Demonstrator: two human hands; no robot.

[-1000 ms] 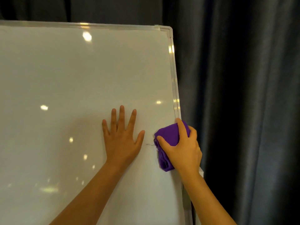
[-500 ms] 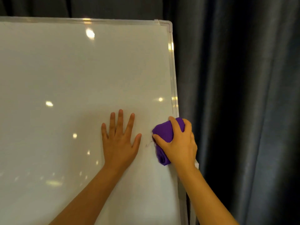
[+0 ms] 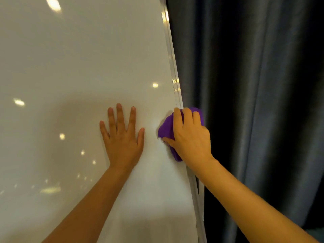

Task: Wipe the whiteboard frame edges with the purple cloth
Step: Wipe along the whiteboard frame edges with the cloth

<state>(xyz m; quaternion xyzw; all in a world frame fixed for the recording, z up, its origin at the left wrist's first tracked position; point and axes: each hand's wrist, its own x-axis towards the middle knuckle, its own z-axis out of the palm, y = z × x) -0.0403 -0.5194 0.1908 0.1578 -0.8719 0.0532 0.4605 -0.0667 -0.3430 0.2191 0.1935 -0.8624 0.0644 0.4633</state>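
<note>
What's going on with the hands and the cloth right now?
Left hand flat on the whiteboard, fingers spread. Right hand gripping purple cloth against right frame edge. Nothing blocking; dark curtain beside.

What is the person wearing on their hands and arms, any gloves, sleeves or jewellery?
Nothing that shows. The left hand and the right hand are both bare, with no gloves, rings, watch or bracelets. Both forearms are uncovered right down to the bottom edge of the picture, so no sleeve is visible. The fingernails look short and unpainted.
</note>
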